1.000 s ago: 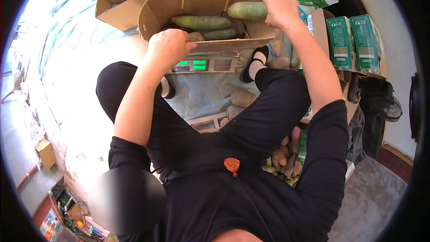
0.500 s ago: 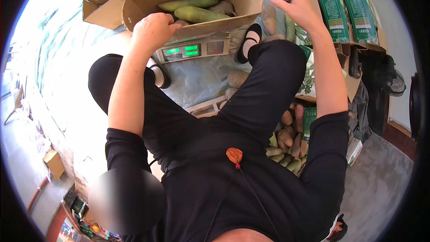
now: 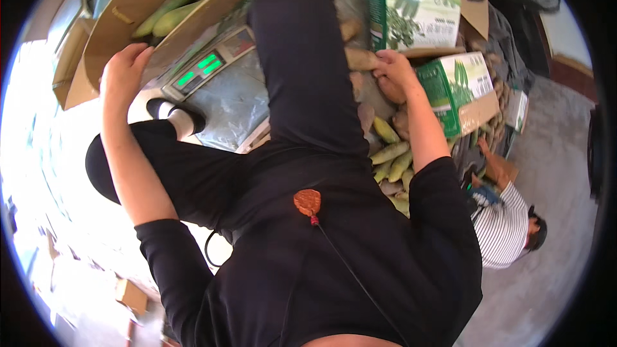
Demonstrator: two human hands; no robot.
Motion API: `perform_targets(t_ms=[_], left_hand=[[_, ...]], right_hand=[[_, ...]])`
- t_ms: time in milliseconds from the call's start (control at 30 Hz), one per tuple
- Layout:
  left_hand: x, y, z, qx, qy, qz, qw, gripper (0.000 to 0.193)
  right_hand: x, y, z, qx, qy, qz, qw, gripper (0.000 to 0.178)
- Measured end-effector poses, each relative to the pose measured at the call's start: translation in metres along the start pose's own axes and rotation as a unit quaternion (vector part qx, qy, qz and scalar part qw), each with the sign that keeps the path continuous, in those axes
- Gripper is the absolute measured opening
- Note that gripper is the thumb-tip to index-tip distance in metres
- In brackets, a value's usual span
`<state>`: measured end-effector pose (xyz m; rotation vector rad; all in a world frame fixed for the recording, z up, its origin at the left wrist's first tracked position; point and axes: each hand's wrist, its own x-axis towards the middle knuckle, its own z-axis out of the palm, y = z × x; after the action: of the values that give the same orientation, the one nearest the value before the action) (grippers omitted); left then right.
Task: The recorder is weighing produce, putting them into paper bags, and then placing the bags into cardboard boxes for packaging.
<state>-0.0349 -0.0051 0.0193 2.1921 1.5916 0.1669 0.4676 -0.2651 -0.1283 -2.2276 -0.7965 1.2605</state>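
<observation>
A tall cardboard box with cord handles tilts at the upper left, standing on a digital scale with a lit green display. Inside it lie long green radishes and a darker root. My left hand is closed over the near rim of this box, thumb toward the inside. At the right, beyond my knee, my right hand reaches down to the heap of roots. Its fingers close at the end of a long tan root vegetable; another brownish root shows under the palm.
Green-and-white printed cartons stand right of the heap, one more carton nearer. Green and yellowish radishes lie by my right thigh. A person in a striped top crouches at the far right, one arm stretched toward more roots.
My view has turned right. My right hand has left the box's side and come down to the roots at the right. My left hand stays on the box rim.
</observation>
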Motion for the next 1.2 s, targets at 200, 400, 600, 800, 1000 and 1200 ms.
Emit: perform_targets(t_ms=[200,400,600,800,1000,1200], left_hand=[[-0.002,-0.001,-0.002,0.018,0.014,-0.012,1.000,0.032],[0.007,0.010,0.009,0.008,-0.004,-0.001,1.000,0.031],[0.018,-0.006,0.017,-0.002,0.020,-0.022,1.000,0.033],[0.025,-0.029,0.020,-0.063,0.049,-0.054,0.995,0.035],[0.025,-0.027,0.023,-0.065,0.070,-0.075,0.993,0.035],[0.023,-0.035,0.028,-0.070,0.095,-0.075,0.990,0.038]], right_hand=[[-0.048,0.100,0.022,-0.210,0.064,-0.011,0.975,0.041],[-0.097,0.202,0.036,-0.088,0.056,0.158,0.982,0.040],[-0.154,0.218,0.075,-0.369,-0.071,0.195,0.906,0.037],[-0.179,0.189,0.096,-0.549,-0.170,0.150,0.804,0.042],[-0.184,0.194,0.100,-0.598,-0.227,0.066,0.766,0.027],[-0.169,0.203,0.103,-0.610,-0.290,0.091,0.732,0.039]])
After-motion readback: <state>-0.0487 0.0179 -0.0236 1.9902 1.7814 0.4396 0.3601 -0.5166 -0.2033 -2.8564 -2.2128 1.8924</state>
